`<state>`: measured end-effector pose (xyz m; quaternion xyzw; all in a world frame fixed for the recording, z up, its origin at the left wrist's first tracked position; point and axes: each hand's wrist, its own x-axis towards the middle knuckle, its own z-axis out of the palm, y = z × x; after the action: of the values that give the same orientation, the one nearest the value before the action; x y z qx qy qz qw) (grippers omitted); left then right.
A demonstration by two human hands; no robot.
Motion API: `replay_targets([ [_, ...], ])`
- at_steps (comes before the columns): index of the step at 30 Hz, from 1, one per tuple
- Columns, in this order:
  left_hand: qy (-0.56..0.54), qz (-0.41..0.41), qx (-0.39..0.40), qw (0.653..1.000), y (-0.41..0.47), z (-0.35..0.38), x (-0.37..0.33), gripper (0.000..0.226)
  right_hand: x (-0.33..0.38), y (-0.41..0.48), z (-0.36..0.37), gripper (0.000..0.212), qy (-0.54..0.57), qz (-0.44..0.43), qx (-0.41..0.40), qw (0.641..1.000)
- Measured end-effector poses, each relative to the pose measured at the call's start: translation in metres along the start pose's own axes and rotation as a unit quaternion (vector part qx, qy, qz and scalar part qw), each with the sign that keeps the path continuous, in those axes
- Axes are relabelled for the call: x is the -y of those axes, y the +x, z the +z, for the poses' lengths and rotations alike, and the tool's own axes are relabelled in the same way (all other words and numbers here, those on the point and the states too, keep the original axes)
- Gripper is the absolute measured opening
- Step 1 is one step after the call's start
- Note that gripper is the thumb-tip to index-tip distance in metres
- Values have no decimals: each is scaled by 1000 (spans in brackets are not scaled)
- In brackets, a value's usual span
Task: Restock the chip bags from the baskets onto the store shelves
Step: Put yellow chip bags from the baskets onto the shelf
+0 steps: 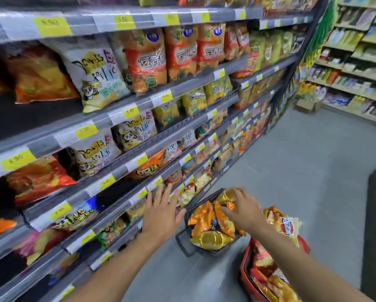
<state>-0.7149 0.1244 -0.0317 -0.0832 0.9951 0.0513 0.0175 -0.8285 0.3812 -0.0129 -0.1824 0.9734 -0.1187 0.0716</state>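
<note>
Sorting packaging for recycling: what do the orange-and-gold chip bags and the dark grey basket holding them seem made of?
Orange-and-gold chip bags: likely metallised plastic film, glossy; crinkles catch bright glints. Dark grey basket: probably moulded plastic, matte; dull, even rim.

shop (price-tagged snack shelves (179,90))

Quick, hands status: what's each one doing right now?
Left hand: open, fingers spread, holding nothing.
Right hand: on the orange and gold foil chip bags in the dark grey plastic basket; grip cannot be told.
</note>
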Motion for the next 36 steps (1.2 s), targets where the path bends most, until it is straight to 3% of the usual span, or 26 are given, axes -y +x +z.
replay_targets([
  [9,-39,31,92,995,64,89,-27,83,-54,46,68,76,-2,25,63,998],
  [13,-9,46,145,988,89,130,-43,96,-88,71,104,78,8,17,108,994],
  [17,-13,17,205,978,111,184,-61,99,-122,95,145,85,27,8,160,987],
  [25,-25,-26,312,949,130,281,-100,94,-184,125,221,69,74,11,250,965],
  [36,-36,-2,343,939,178,406,-127,90,-236,131,313,54,199,118,264,936],
])
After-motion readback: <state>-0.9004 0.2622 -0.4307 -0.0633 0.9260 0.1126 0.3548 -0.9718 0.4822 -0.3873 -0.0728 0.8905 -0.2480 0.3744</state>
